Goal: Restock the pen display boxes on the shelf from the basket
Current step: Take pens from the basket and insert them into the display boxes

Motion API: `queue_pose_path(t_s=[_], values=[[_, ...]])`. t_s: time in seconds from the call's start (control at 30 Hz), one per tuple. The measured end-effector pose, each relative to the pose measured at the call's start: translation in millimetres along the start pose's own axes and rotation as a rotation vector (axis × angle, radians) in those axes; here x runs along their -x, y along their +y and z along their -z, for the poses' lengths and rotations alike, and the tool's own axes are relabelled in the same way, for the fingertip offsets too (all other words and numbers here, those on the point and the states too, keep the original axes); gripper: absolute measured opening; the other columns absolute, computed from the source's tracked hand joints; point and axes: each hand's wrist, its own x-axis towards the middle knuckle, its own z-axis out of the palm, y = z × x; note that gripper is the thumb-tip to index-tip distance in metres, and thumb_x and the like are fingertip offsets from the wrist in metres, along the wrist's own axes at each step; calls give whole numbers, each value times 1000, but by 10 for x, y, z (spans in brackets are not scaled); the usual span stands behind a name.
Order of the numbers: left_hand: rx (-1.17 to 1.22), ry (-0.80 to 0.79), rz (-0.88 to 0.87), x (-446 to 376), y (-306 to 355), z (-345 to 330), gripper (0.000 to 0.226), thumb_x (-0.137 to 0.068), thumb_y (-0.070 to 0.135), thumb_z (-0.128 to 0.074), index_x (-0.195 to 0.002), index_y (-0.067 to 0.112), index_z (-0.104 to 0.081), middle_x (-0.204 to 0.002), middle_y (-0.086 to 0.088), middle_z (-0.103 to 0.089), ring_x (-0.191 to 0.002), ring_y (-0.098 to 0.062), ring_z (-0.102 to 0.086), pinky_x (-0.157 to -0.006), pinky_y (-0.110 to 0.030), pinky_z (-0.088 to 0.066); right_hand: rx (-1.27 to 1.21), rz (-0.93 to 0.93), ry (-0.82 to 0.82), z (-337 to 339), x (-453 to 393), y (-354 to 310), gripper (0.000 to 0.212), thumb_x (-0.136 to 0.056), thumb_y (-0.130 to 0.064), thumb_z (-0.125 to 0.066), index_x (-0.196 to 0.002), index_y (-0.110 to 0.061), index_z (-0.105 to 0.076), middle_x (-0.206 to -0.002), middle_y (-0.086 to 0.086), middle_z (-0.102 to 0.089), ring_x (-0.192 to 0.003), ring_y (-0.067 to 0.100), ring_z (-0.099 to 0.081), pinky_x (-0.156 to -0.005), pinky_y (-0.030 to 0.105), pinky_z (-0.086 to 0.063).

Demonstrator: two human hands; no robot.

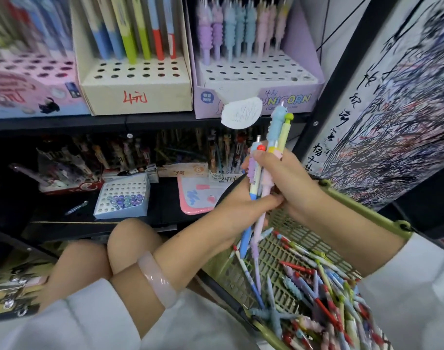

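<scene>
**A bundle of pens held above the basket**

A bundle of pens [267,170] stands nearly upright in both hands, over the near rim of the green basket [367,210]. The right hand [289,180] has its grip clamped round the middle of the bundle, with the pen tops rising above its fingers. The left hand [243,205] is wrapped round the lower part, its thumb pressed across the barrels; a pale bracelet [158,279] sits on that wrist. Below, the basket holds a loose heap of pens [324,299] in many colours.

On the shelf [115,121] above stands a lilac display box [256,97] with pastel pens in its back rows and empty holes in front. Beside it to the left is a cream display box [137,92], also part filled. A scribbled paper tag [241,112] hangs at the lilac box's front.
</scene>
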Motion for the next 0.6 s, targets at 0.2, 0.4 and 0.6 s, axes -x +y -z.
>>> queue_pose_path(t_s=[0.2, 0.4, 0.6], values=[[23, 95, -84, 82, 136, 148, 20, -90, 18, -57, -93, 37, -56, -63, 10, -58, -48, -2, -51, -43, -18, -42, 53, 52, -100, -138, -66, -159, 11, -94, -19, -51, -95, -11, -58, -77, -10, -68, -68, 4, -61, -63, 18, -50], [43, 155, -133, 123, 305, 344, 15, -90, 7, -53, -78, 14, -47, -49, 2, -37, -34, -7, -31, -36, -14, -27, -53, 40, -252, -279, -152, -382, 40, -75, -46, -53, -100, -16, -59, -90, -6, -71, -84, 7, -66, -77, 25, -55], [-37, 232, -155, 173, 474, 600, 20, -87, 9, -57, -77, 15, -41, -55, -1, -36, -35, -8, -31, -43, -22, -32, -251, 18, -288, -410, -352, -652, 41, -94, -42, -35, -109, -12, -59, -103, 6, -67, -100, 19, -62, -98, 36, -48]])
